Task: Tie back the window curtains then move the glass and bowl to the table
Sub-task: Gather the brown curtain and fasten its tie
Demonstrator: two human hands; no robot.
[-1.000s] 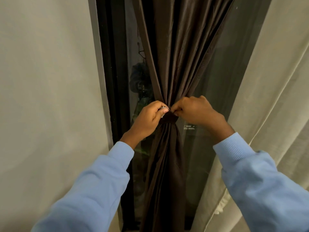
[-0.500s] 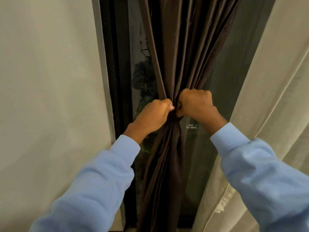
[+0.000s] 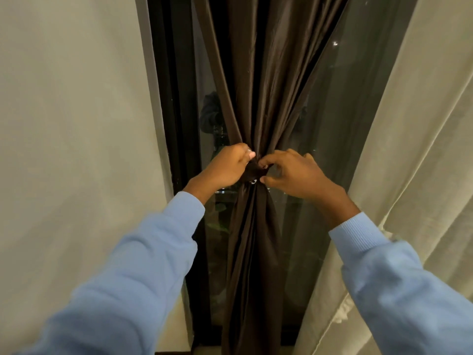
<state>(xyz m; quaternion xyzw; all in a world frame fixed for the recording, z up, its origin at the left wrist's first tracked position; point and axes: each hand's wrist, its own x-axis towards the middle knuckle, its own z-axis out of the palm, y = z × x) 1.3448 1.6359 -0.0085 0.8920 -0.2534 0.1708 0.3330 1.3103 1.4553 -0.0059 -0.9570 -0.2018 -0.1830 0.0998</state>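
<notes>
A dark brown curtain (image 3: 266, 80) hangs in front of the window, gathered into a narrow waist by a dark tie band (image 3: 254, 172). My left hand (image 3: 225, 167) grips the band from the left with its fingers curled round it. From the right, my right hand (image 3: 294, 175) pinches the band between its thumb and forefinger, the other fingers loosely spread. A small metal ring shows just under the band. The glass and the bowl are out of view.
A pale wall (image 3: 71, 149) fills the left side. The dark window frame (image 3: 174, 103) and the window pane (image 3: 340, 119) lie behind the brown curtain. A cream curtain (image 3: 422, 155) hangs in folds on the right.
My right hand has gone from a closed fist on the gathered curtain to a looser thumb-and-forefinger pinch on the band. Both hands have dropped slightly.
</notes>
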